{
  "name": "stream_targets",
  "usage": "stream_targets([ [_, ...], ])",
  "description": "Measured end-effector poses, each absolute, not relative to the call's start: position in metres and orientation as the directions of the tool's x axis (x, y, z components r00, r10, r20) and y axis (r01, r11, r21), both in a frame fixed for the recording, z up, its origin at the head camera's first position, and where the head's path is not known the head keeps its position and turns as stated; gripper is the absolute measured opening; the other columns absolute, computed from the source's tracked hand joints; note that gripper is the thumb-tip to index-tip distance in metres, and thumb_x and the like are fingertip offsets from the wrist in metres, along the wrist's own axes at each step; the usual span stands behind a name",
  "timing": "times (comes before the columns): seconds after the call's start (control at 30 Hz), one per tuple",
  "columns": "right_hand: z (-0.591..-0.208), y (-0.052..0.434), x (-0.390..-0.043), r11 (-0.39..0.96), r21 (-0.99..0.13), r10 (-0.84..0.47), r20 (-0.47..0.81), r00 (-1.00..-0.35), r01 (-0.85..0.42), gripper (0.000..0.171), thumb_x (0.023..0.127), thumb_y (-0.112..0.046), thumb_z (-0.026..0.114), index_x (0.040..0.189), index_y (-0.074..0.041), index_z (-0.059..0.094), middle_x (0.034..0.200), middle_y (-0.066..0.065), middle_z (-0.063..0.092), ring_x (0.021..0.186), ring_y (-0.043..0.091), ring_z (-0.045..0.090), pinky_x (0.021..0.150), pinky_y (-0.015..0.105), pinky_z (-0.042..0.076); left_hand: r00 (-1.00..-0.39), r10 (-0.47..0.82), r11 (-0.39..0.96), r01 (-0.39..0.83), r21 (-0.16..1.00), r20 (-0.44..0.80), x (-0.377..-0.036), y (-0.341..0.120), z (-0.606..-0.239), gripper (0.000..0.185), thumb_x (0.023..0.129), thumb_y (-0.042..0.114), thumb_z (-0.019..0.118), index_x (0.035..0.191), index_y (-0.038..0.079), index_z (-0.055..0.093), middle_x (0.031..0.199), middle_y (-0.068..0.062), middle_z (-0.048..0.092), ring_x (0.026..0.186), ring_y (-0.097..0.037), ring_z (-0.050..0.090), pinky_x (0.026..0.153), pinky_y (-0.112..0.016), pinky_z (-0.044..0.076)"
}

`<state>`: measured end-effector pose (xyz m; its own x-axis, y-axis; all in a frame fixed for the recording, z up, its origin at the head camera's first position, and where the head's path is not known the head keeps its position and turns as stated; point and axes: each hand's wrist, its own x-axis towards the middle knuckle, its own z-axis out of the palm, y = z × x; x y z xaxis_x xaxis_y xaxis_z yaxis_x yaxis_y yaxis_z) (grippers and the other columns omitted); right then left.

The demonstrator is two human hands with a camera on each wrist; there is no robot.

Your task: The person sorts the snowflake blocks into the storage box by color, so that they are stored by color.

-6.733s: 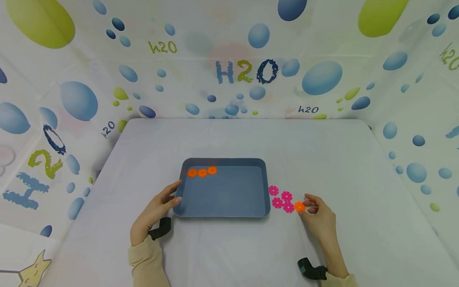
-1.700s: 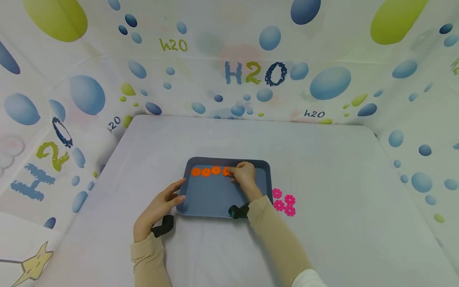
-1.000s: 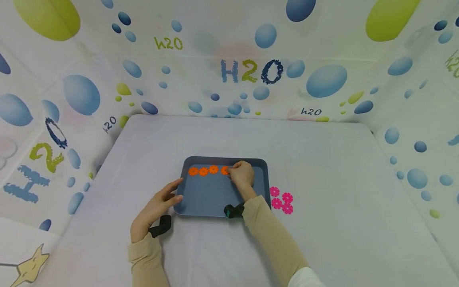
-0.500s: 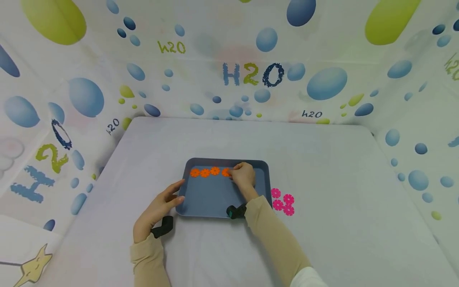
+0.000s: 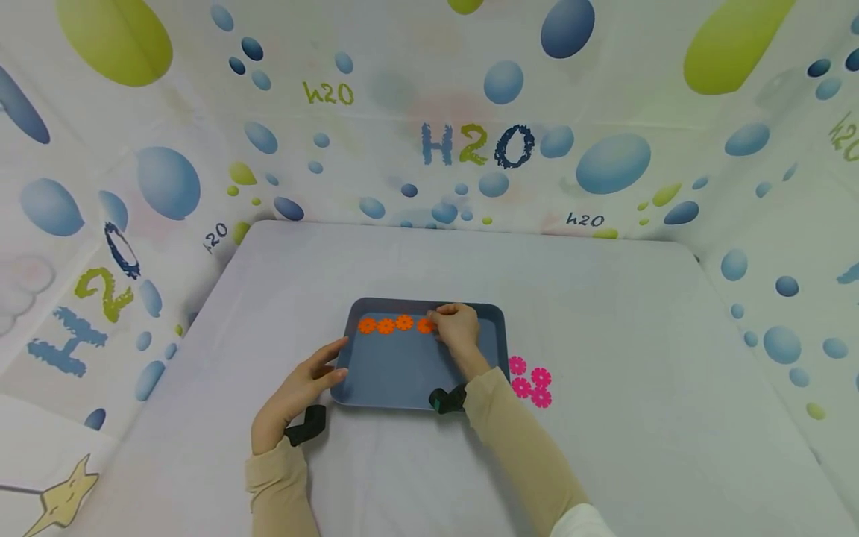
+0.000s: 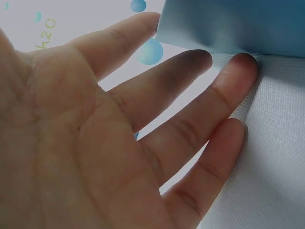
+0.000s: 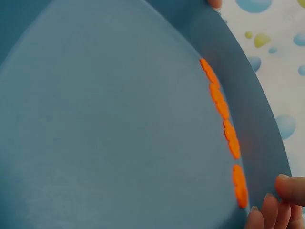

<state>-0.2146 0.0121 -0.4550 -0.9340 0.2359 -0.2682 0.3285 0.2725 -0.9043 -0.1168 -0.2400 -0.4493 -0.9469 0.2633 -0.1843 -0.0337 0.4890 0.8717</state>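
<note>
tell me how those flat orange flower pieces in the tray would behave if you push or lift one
The orange pieces look thin and flat in the right wrist view, so probably light and unlikely to roll. On the smooth blue tray they would likely slide easily. Lying flush, one seems fiddly to lift; the right hand works the fourth with its fingertips.

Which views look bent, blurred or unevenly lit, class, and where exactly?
Head view: wide-angle lens bows the walls; light is soft and even on the tray. Left wrist view: the left hand fills the frame, soft-focused, fingertips shaded. Right wrist view: the orange flower pieces look squashed edge-on.
</note>
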Motion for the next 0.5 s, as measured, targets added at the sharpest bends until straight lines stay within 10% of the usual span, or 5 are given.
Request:
stream_targets([
  [0.5,-0.422,0.025,-0.222,0.050,-0.972,0.178,-0.218,-0.960,0.230,0.017,0.088,-0.016,0.062,0.100,-0.006,0.068,0.094,0.010,0.064,0.090,0.034,0.061,0.076,0.042,0.052,-0.947,0.265,0.504,-0.024,0.863,-0.181,-0.117,-0.239,-0.450,0.059,0.093,0.028,0.054,0.145,0.015,0.028,0.146,-0.024,0.025,0.124,-0.048,0.034,0.095,-0.057,0.034],
])
